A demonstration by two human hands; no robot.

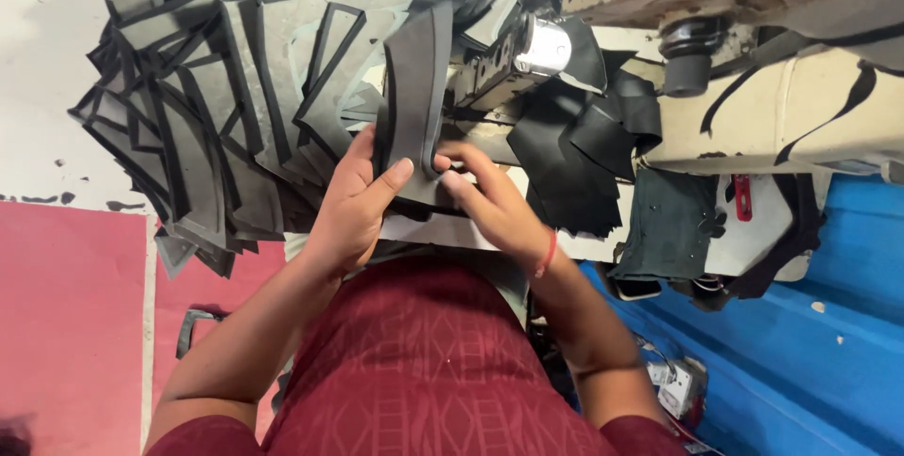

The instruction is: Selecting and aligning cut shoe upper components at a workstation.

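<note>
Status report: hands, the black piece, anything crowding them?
Left hand and right hand both grip black piece, upright. Cut-piece stack close left; sewing machine just behind.

A strip (414,89) is held between the left hand (350,207) and right hand (490,207). A pile of cut pieces (226,89) lies left of it, a sewing machine (527,47) right behind it.

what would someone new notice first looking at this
Most striking is the big fan of grey and black cut pieces filling the upper left. At centre, the left hand and right hand together hold a dark curved piece upright in front of a sewing machine. Loose black scraps hang to the right of the hands.
</note>
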